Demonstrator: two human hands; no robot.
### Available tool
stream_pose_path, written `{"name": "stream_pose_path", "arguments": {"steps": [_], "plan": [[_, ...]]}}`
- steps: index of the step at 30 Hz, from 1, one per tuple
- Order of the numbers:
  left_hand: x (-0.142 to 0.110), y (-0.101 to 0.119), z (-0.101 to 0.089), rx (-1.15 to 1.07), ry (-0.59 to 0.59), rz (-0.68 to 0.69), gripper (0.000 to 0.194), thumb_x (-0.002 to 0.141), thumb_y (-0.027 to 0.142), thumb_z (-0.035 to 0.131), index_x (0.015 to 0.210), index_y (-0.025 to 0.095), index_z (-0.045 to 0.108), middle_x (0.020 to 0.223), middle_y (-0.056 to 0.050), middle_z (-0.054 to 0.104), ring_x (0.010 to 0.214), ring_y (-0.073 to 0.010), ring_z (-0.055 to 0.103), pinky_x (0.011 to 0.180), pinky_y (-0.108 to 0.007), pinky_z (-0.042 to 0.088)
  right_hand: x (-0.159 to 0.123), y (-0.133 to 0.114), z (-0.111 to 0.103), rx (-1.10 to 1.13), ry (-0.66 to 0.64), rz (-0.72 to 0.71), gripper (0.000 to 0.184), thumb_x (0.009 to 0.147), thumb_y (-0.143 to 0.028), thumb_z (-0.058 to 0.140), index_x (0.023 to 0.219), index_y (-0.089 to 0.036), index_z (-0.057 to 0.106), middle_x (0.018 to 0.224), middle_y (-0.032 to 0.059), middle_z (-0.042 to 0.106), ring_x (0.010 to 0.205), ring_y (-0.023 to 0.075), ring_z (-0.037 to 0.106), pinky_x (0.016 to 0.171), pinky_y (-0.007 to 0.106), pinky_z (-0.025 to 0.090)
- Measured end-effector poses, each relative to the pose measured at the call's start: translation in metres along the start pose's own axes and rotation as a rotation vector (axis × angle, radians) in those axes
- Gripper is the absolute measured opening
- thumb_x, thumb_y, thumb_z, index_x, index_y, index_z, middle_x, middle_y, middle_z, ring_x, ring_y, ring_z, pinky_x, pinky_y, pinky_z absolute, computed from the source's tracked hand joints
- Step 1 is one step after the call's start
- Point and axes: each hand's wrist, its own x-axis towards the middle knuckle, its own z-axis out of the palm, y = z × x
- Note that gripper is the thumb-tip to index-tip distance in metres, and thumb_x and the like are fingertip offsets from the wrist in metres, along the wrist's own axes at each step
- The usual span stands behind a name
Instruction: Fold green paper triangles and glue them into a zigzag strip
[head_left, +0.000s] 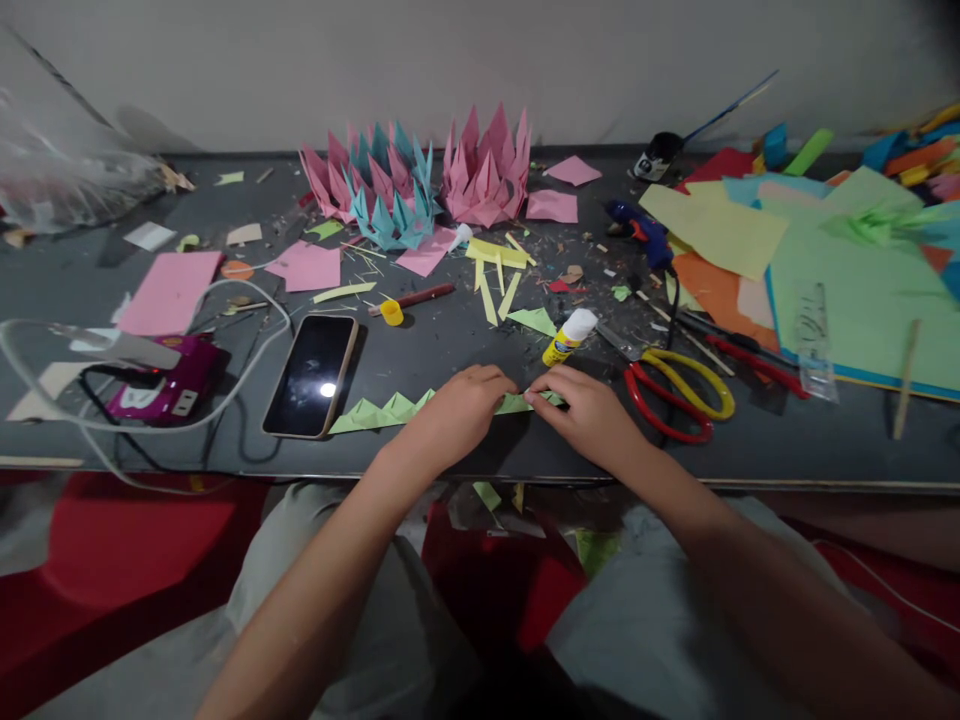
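Right hand pinched narrow on the green paper strip, left hand on it too, can't tell its grip.
Tipped black cup out back with a blue stick poking out, cloudy plastic bag far left, contents too blurry; wrists angled inward over the worktop edge, strip's pleated into little peaks, right of the phone.

phone left of scissors | glue stick between them
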Motion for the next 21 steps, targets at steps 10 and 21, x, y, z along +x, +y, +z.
{"name": "stream_pose_path", "arguments": {"steps": [10, 21], "plan": [[0.0001, 0.0061, -0.0011, 0.050, -0.024, 0.006, 0.031, 0.083, 0.000, 0.036, 0.097, 0.012, 0.060, 0.091, -0.006, 0.059, 0.083, -0.0177, 0.055, 0.076, -0.029, 0.043, -0.0009, -0.0032, 0.0000, -0.090, 0.045, -0.021, 0.013, 0.084, -0.025, 0.048, 0.077, -0.018, 0.058, 0.079, 0.0042, 0.061, 0.078, 0.0183, 0.057, 0.071, 0.028, 0.042], [-0.0003, 0.0081, 0.0017, 0.055, -0.020, 0.010, 0.032, 0.081, -0.003, 0.034, 0.094, 0.011, 0.061, 0.090, -0.006, 0.059, 0.083, -0.0170, 0.054, 0.077, -0.028, 0.043, -0.0025, -0.0031, 0.0044, -0.181, 0.083, -0.036, 0.013, 0.084, -0.025, 0.050, 0.077, -0.019, 0.058, 0.078, 0.0043, 0.063, 0.078, 0.0202, 0.058, 0.071, 0.030, 0.042]]}}
